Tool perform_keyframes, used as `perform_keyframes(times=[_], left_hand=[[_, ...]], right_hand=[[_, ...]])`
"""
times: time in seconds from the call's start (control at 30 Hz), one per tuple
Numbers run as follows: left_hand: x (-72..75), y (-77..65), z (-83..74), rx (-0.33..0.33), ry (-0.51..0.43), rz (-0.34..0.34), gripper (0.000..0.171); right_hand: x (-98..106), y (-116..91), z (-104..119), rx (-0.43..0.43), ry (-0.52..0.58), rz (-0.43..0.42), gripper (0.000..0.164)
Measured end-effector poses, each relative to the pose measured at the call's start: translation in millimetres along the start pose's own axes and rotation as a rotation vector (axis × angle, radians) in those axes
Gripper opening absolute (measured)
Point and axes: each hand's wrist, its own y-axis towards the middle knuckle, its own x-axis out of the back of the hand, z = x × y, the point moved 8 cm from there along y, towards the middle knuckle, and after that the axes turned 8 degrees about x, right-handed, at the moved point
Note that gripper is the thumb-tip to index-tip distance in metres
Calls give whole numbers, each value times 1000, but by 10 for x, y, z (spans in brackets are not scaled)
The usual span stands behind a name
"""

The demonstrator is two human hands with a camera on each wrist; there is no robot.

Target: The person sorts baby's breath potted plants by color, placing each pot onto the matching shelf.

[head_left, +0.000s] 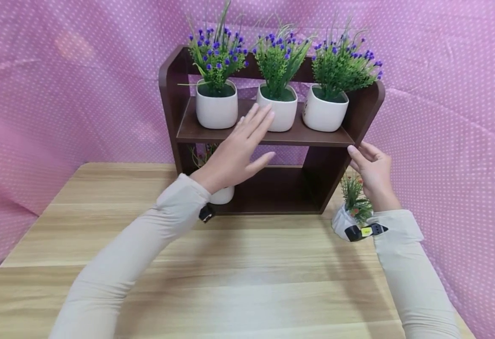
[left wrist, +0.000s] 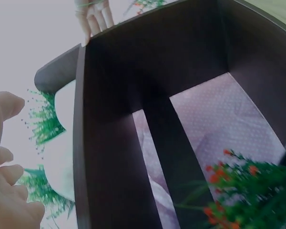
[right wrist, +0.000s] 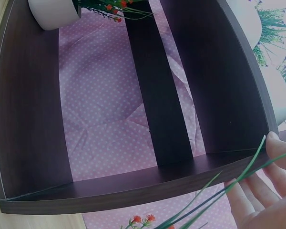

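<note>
A dark brown wooden shelf (head_left: pixel 306 138) stands on the table. My left hand (head_left: pixel 236 153) is held flat in front of the upper board, fingers straight, fingertips overlapping the middle white pot (head_left: pixel 285 115); whether they touch it I cannot tell. At the shelf's right side, my right hand (head_left: pixel 376 176) holds the side panel, thumb on its front edge and fingers along its outer face. Purple-flowered plants grow from the middle pot, the left white pot (head_left: pixel 216 111) and the right white pot (head_left: pixel 324 114), all in a row on the upper board.
Partly behind my left forearm, a white pot (head_left: pixel 223 195) with a red-flowered plant (left wrist: pixel 248 191) stands in the lower compartment. A small pale pot (head_left: pixel 341 221) with a red-flowered plant sits on the wooden table (head_left: pixel 247 282) at right. Pink dotted cloth (head_left: pixel 82 94) hangs behind.
</note>
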Motion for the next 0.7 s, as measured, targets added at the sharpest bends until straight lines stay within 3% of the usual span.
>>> perform_keyframes(times=[0.33,0.7], left_hand=[[249,-443,288,63,-11,-88,72],[559,-887,568,131,52,-300,75]], right_hand=[[13,13,0,5,-3,0,40],[8,5,1,0,-10,7,45]])
